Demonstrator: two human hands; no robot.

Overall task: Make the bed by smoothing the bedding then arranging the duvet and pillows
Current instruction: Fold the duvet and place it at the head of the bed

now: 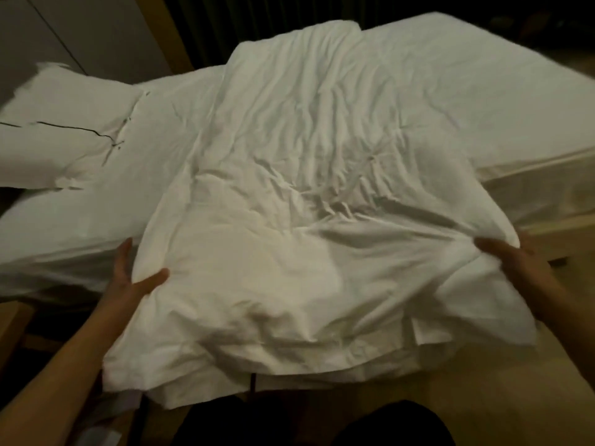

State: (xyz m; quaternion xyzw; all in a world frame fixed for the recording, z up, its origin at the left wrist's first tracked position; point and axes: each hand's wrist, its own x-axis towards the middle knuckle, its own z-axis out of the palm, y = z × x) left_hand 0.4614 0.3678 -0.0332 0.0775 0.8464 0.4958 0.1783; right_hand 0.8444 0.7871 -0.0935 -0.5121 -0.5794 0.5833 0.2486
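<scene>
Nearest, hanging off the bed's near edge: crumpled white cotton duvet point(309, 194), folded into a thick bundle and running up the middle of the white-sheeted mattress point(476, 91). Gripped at its left edge by the left hand point(135, 278), thumb on top, fingers point(124, 252) tucked behind the fabric. Pinched at the right corner by the right hand point(512, 255) (cloth bunched over the fingers). Off to the left, at the head of the bed: rumpled white pillow point(64, 130) with a dark line across it.

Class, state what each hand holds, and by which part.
Both hold the white duvet: left hand at its near left edge, right hand at its near right corner.
</scene>
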